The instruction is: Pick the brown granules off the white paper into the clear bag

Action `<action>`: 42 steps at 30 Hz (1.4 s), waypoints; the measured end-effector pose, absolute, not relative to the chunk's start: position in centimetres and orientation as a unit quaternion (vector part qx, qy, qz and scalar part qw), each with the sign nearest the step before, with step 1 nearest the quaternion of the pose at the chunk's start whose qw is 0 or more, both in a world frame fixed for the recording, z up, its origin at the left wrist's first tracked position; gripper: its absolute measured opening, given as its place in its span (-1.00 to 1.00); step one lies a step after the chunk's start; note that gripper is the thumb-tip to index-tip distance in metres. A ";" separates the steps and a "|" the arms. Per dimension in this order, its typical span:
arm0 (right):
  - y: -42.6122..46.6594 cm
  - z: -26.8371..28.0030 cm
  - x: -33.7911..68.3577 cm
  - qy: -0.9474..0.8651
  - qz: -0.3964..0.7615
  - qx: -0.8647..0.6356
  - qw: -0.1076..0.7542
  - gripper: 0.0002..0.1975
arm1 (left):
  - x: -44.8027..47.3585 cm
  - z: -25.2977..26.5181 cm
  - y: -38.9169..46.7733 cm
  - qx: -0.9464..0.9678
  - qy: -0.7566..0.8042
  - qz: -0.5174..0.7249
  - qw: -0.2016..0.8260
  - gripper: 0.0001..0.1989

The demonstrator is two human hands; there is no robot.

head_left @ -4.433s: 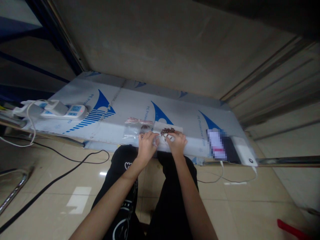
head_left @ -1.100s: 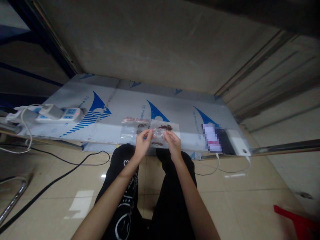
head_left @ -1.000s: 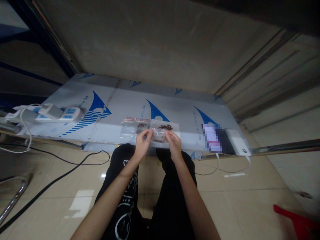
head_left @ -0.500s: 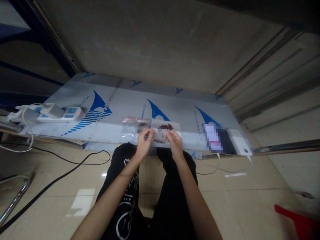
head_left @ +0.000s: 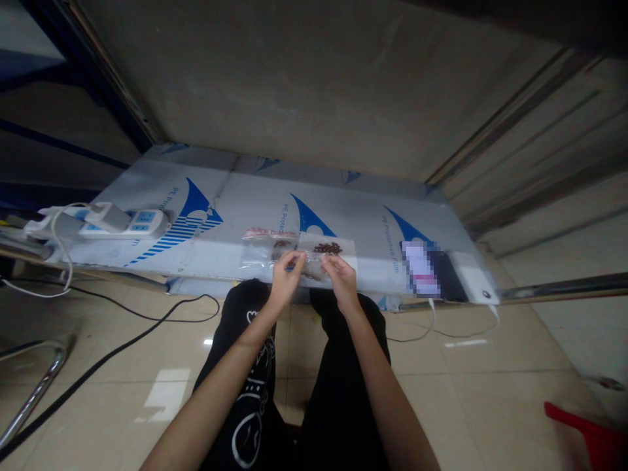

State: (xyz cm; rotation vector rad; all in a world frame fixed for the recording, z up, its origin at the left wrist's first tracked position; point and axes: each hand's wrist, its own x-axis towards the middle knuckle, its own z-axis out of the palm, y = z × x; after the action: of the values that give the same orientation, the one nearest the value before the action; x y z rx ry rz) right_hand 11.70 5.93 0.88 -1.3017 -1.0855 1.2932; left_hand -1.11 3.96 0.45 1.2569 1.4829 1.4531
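Note:
Between my two hands, at the near edge of the table, is a small clear plastic bag (head_left: 313,267) with some dark brown bits showing at its lower part. My left hand (head_left: 285,276) pinches the bag's left side between thumb and fingers. On the opposite side, my right hand (head_left: 340,276) grips it with closed fingertips. Just beyond the bag, a pile of small brown pieces (head_left: 328,248) lies on a pale sheet (head_left: 349,254). Other clear bags with reddish top edges (head_left: 258,250) lie flat to the left, partly covered by my left hand.
A white power strip (head_left: 147,224) with plugs and cables sits at the table's left end. On the right lie a pixelated phone (head_left: 419,269) and a white device (head_left: 475,278), with cables hanging off the edge. A black cable (head_left: 147,322) crosses the floor; something red (head_left: 583,428) stands lower right.
My fingertips have come slightly closer together on the bag. The whole view has shifted a little; the other things on the table stay in place.

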 end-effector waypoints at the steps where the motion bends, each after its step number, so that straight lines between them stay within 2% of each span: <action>1: 5.9 0.8 11.6 -0.447 0.531 -0.530 0.486 -0.77 | -1.2 0.4 4.0 0.486 0.572 0.563 0.345 -0.80; 10: 5.9 0.9 11.5 -0.456 0.535 -0.515 0.491 -0.78 | -1.5 0.5 4.0 0.506 0.569 0.569 0.311 -0.80; 25: 5.7 0.9 11.3 -0.432 0.554 -0.528 0.478 -0.74 | -1.4 0.2 3.9 0.489 0.543 0.574 0.369 -0.84; 42: 5.6 0.7 11.2 -0.442 0.562 -0.522 0.464 -0.71 | -1.3 0.5 4.0 0.506 0.547 0.555 0.370 -0.86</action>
State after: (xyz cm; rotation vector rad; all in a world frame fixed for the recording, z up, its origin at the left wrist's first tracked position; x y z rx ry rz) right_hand 11.19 5.61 0.71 -1.2836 -1.0871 1.3818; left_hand -1.27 3.96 0.49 1.2985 1.4024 1.4230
